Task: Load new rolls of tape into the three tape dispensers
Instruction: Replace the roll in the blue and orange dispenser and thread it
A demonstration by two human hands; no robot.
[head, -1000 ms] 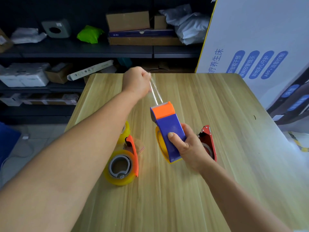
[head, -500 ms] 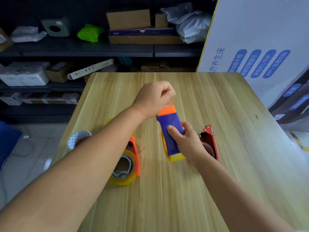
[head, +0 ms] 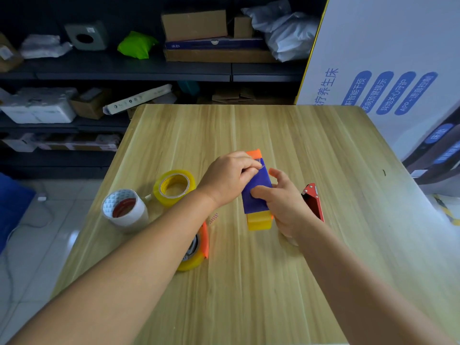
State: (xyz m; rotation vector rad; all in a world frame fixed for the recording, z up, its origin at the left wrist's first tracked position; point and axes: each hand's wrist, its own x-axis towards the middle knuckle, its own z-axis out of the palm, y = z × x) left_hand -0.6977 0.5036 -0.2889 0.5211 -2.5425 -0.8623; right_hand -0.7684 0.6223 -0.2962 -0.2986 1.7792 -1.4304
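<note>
A blue dispenser point(head: 256, 192) with an orange head and a yellow tape roll in it sits at the middle of the wooden table point(head: 323, 145). My right hand point(head: 286, 202) holds its blue body from the right. My left hand point(head: 229, 178) pinches the clear tape end against the top of the dispenser near the orange head. An orange dispenser with a yellow roll point(head: 196, 247) lies partly under my left forearm. A red dispenser point(head: 313, 202) lies behind my right hand, mostly hidden.
A loose yellow tape roll point(head: 174, 186) and a white roll with a red core point(head: 124, 210) stand near the table's left edge. A large white printed box point(head: 388, 70) leans at the right. Dark shelves with cartons point(head: 194, 26) stand behind.
My left hand, which had pulled a strip of clear tape far out, has come back to the dispenser's head. The dispenser has been lowered towards the table. The view tilted, showing two loose rolls.
</note>
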